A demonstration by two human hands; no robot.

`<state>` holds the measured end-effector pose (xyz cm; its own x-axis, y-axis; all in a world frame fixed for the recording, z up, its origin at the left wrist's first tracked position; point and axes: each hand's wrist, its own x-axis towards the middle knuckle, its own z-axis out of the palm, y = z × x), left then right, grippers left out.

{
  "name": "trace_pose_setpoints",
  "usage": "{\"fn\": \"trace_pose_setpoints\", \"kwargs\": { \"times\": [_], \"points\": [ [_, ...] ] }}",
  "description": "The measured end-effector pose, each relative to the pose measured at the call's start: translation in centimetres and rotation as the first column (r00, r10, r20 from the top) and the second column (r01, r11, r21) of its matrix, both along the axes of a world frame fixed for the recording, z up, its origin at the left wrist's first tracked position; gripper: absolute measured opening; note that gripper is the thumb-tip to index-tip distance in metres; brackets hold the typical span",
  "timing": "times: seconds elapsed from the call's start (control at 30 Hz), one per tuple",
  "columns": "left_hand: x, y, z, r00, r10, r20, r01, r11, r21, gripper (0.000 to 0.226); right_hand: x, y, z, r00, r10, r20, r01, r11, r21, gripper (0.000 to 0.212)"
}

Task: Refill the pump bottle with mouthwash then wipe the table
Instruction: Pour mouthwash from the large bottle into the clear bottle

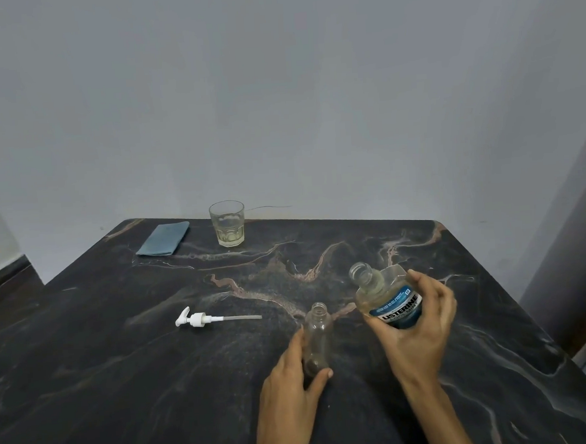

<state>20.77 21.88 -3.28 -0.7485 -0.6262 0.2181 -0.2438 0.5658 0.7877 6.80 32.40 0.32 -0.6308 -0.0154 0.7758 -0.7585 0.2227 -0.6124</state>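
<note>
My left hand (288, 390) curls around the base of the empty, uncapped pump bottle (316, 337), standing at the table's (123, 386) five o'clock. My right hand (418, 331) grips the open mouthwash bottle (385, 295), tilted toward ten o'clock beside it. The pump (201, 318) lies at nine o'clock; cloth (164, 239) and glass (227, 223) sit at twelve.
</note>
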Motion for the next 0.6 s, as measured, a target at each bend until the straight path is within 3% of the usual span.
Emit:
{"fn": "trace_pose_setpoints", "kwargs": {
  "times": [0.33, 0.6],
  "points": [
    [-0.1, -0.1, -0.1, 1.000, -0.007, 0.016, 0.007, 1.000, -0.007, 0.071, -0.9, 0.3, -1.1, 0.990, -0.079, -0.117, 0.087, 0.994, 0.070, 0.095],
    [0.0, -0.1, -0.1, 1.000, -0.005, 0.031, 0.005, 1.000, -0.005, 0.071, -0.6, 0.1, -0.9, 0.983, -0.041, -0.180, 0.065, 0.989, 0.130, 0.100]
  ]
}}
